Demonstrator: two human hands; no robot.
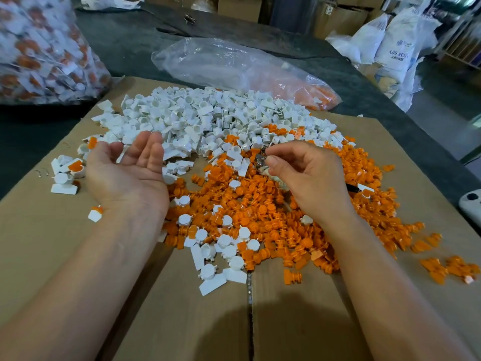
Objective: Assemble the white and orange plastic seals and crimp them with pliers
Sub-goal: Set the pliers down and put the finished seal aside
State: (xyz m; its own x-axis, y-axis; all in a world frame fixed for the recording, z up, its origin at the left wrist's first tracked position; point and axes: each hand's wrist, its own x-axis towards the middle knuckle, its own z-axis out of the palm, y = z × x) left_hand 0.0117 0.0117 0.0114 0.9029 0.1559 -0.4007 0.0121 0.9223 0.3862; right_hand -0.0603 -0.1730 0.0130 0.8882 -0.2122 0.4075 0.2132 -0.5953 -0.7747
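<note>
- The right hand [309, 178] is held over the orange heap, its thumb and curled fingers clamped on the metal head of the pliers [261, 159]. Whether a seal sits in the tool cannot be told.
- The left hand [130, 173] is turned palm up, its fingers relaxed and slightly apart, the palm bare.
- Beneath both hands, loose orange seal parts [286, 225] are heaped on the cardboard sheet [65, 269]. They touch a heap of white seal parts [203, 118] farther back.
- A few joined white-and-orange seals [71, 166] are seen just left of the left hand.
- Behind the heaps, a clear plastic bag [221, 63] is laid flat, with orange parts gathered in its right end.
- At the far left, a large clear sack [39, 48] is filled with white and orange pieces.
</note>
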